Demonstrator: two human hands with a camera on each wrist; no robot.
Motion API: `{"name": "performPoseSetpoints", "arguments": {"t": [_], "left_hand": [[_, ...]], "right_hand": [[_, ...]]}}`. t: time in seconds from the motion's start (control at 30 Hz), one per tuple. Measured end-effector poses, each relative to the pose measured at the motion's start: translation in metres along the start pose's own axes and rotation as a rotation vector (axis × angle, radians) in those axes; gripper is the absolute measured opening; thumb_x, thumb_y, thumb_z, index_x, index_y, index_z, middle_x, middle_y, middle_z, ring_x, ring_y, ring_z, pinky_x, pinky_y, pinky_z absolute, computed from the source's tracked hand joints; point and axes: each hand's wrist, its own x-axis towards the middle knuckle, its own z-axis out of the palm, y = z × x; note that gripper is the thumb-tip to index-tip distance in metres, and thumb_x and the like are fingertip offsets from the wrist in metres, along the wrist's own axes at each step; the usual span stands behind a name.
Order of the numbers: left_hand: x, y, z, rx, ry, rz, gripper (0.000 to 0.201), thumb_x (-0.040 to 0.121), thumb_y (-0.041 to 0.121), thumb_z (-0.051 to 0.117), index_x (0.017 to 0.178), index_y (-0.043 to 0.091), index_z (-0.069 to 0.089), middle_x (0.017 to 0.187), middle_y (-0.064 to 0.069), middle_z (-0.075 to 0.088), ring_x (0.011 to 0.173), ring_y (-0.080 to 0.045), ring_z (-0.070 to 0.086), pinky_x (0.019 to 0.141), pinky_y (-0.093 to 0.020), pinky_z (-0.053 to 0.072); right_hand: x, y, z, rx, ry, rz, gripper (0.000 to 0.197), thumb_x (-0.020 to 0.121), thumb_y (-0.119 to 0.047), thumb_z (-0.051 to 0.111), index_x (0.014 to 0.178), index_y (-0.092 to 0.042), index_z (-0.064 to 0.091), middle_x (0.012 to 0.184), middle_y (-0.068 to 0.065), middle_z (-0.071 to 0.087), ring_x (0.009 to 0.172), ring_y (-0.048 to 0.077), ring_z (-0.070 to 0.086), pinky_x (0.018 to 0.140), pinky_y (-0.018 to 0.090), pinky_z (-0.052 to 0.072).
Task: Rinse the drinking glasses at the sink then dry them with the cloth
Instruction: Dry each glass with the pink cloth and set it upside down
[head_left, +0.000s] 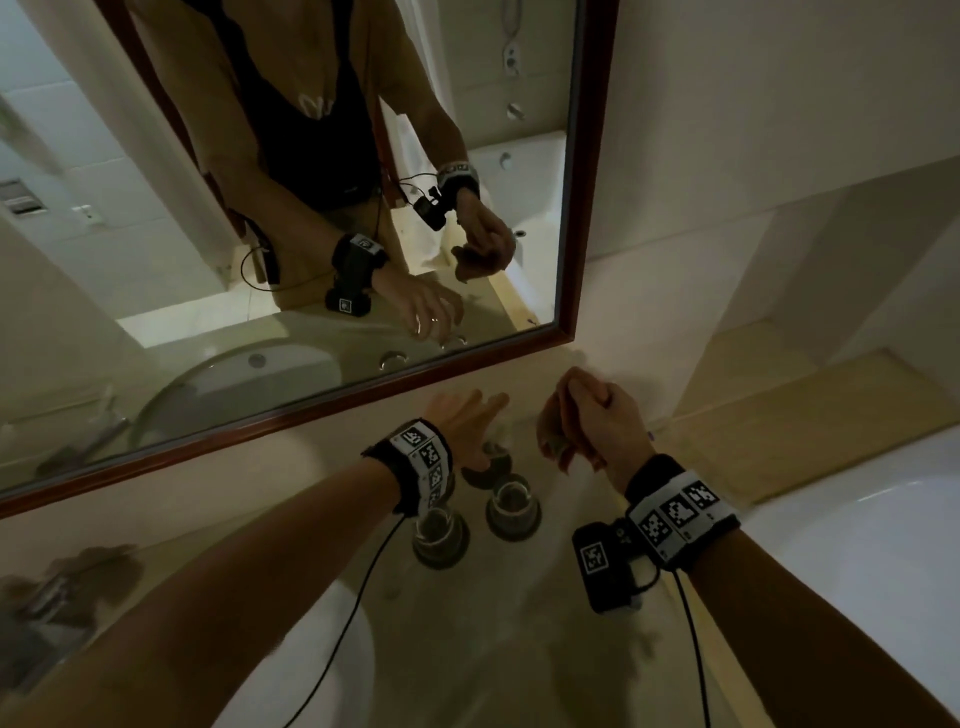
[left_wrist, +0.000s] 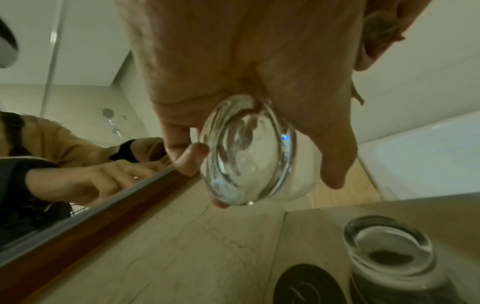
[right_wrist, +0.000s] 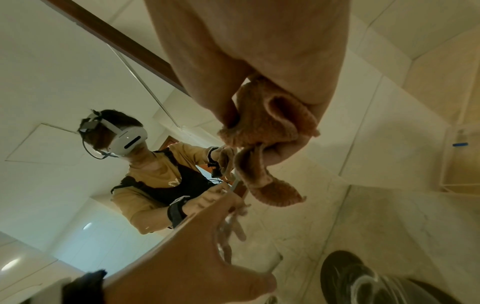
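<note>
My left hand (head_left: 475, 418) grips a clear drinking glass (left_wrist: 249, 150) between thumb and fingers, lifted and tilted over an empty dark coaster (head_left: 487, 469) near the mirror. In the left wrist view the glass shows its thick base to the camera. My right hand (head_left: 576, 415) is held just right of it, apart from the glass, clenching a bunched orange-brown cloth (right_wrist: 265, 127). Two more glasses (head_left: 440, 530) (head_left: 511, 506) stand upright on dark coasters on the beige counter (head_left: 519, 623), nearer to me.
A wood-framed mirror (head_left: 322, 405) runs along the wall behind the counter. The white sink basin (head_left: 317, 654) lies at the lower left, with a blurred dark tap (head_left: 67, 587) beyond it. A white bathtub (head_left: 857, 545) borders the counter on the right.
</note>
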Motion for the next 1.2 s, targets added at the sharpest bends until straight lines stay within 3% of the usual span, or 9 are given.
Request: {"name": "performPoseSetpoints", "arguments": {"t": [0.1, 0.23, 0.33, 0.43, 0.53, 0.63, 0.7, 0.87, 1.2], "left_hand": [[0.021, 0.005, 0.008, 0.082, -0.077, -0.003, 0.079, 0.078, 0.039, 0.070, 0.142, 0.020, 0.028, 0.139, -0.008, 0.034, 0.113, -0.032, 0.049, 0.089, -0.041, 0.040], [0.046, 0.008, 0.020, 0.109, -0.191, 0.000, 0.072, 0.076, 0.032, 0.072, 0.137, 0.018, 0.036, 0.136, -0.006, 0.039, 0.113, -0.031, 0.050, 0.092, -0.043, 0.042], [0.062, 0.009, 0.027, 0.130, -0.220, 0.000, 0.081, 0.071, 0.033, 0.077, 0.138, 0.020, 0.032, 0.127, -0.004, 0.048, 0.103, -0.028, 0.057, 0.082, -0.039, 0.046], [0.074, 0.009, 0.036, 0.152, -0.258, 0.017, 0.090, 0.072, 0.031, 0.078, 0.143, 0.022, 0.023, 0.126, -0.005, 0.051, 0.103, -0.030, 0.058, 0.083, -0.040, 0.046], [0.083, 0.011, 0.044, 0.189, -0.294, 0.027, 0.075, 0.078, 0.030, 0.073, 0.140, 0.024, 0.030, 0.123, -0.007, 0.051, 0.104, -0.031, 0.056, 0.085, -0.041, 0.046], [0.092, 0.014, 0.055, 0.222, -0.313, 0.041, 0.058, 0.087, 0.028, 0.063, 0.139, 0.020, 0.036, 0.129, -0.011, 0.048, 0.113, -0.033, 0.051, 0.091, -0.042, 0.042], [0.096, 0.014, 0.061, 0.244, -0.316, 0.050, 0.054, 0.089, 0.025, 0.061, 0.137, 0.019, 0.037, 0.131, -0.012, 0.047, 0.116, -0.033, 0.049, 0.094, -0.044, 0.040], [0.101, 0.014, 0.076, 0.246, -0.321, 0.036, 0.056, 0.086, 0.021, 0.064, 0.137, 0.021, 0.039, 0.134, -0.009, 0.046, 0.121, -0.032, 0.045, 0.102, -0.047, 0.036], [0.101, 0.015, 0.089, 0.187, -0.270, 0.002, 0.044, 0.088, 0.022, 0.062, 0.129, 0.018, 0.048, 0.133, -0.007, 0.045, 0.123, -0.030, 0.044, 0.102, -0.044, 0.036]], "right_hand": [[0.018, 0.005, -0.003, -0.018, 0.027, -0.006, 0.029, 0.094, -0.035, 0.056, 0.094, -0.007, 0.061, 0.079, 0.008, 0.066, 0.070, 0.023, 0.062, 0.063, 0.030, 0.053], [0.041, 0.015, -0.008, -0.030, 0.021, 0.004, 0.058, 0.075, -0.057, 0.056, 0.093, -0.003, 0.062, 0.082, 0.015, 0.071, 0.075, 0.034, 0.068, 0.076, 0.053, 0.059], [0.052, 0.018, -0.014, -0.043, 0.044, 0.011, 0.048, 0.084, -0.049, 0.057, 0.100, -0.004, 0.063, 0.087, 0.015, 0.071, 0.082, 0.033, 0.068, 0.080, 0.050, 0.058], [0.061, 0.027, -0.016, -0.061, 0.045, 0.045, 0.052, 0.081, -0.052, 0.058, 0.100, -0.005, 0.063, 0.089, 0.015, 0.071, 0.083, 0.034, 0.068, 0.081, 0.053, 0.057], [0.066, 0.030, -0.015, -0.062, 0.040, 0.081, 0.050, 0.083, -0.050, 0.060, 0.103, -0.005, 0.063, 0.094, 0.015, 0.071, 0.086, 0.033, 0.068, 0.081, 0.051, 0.058], [0.071, 0.032, -0.017, -0.082, 0.069, 0.106, 0.031, 0.096, -0.032, 0.056, 0.108, -0.005, 0.060, 0.098, 0.013, 0.067, 0.090, 0.028, 0.065, 0.072, 0.033, 0.054], [0.077, 0.038, -0.017, -0.081, 0.082, 0.110, 0.029, 0.096, -0.031, 0.055, 0.110, -0.005, 0.060, 0.099, 0.012, 0.066, 0.092, 0.026, 0.063, 0.068, 0.028, 0.050], [0.084, 0.051, -0.014, -0.093, 0.064, 0.105, 0.033, 0.096, -0.034, 0.056, 0.110, -0.004, 0.060, 0.094, 0.012, 0.063, 0.086, 0.026, 0.062, 0.063, 0.027, 0.045], [0.088, 0.051, -0.006, -0.136, 0.077, 0.078, 0.031, 0.096, -0.035, 0.055, 0.107, -0.007, 0.059, 0.099, 0.011, 0.065, 0.091, 0.027, 0.062, 0.074, 0.032, 0.048]]}}
